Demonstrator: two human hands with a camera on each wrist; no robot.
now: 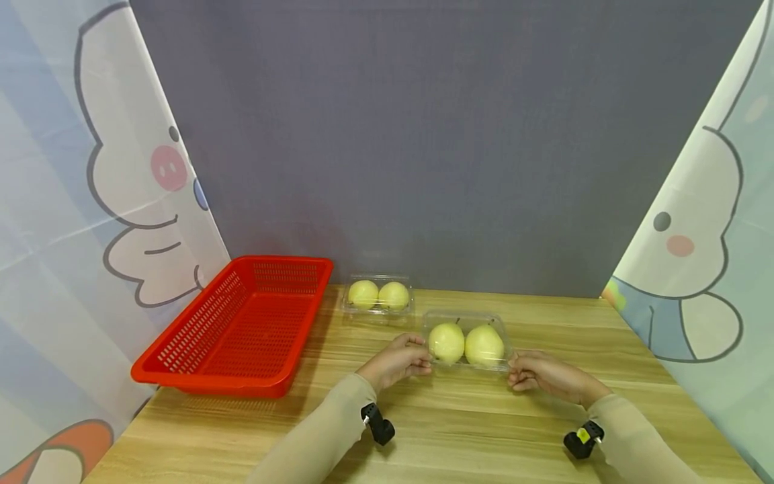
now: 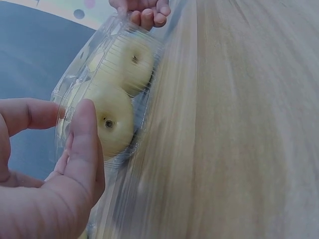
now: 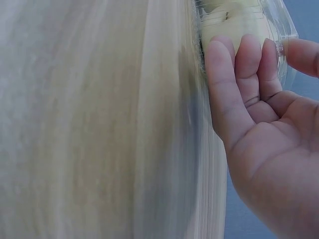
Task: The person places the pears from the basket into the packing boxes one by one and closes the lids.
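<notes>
A clear plastic clamshell box (image 1: 468,315) with two pale yellow pears (image 1: 446,343) inside is at the middle of the table, its lid apparently down. At the box's left front corner, my left hand (image 1: 399,361) pinches the rim between thumb and fingers. My right hand (image 1: 549,375) pinches the opposite, right front corner the same way. The left wrist view shows the box (image 2: 117,37) close to the wooden surface; whether it touches is hard to tell. In the right wrist view, the fingers (image 3: 223,74) partly cover a pear.
A red slotted plastic basket (image 1: 242,383) stands on the left of the wooden table (image 1: 471,430). Another clear box (image 1: 379,311) with two pale yellow pears lies behind, near the grey backdrop (image 1: 393,148). Printed cartoon curtains (image 1: 54,222) hang at both sides.
</notes>
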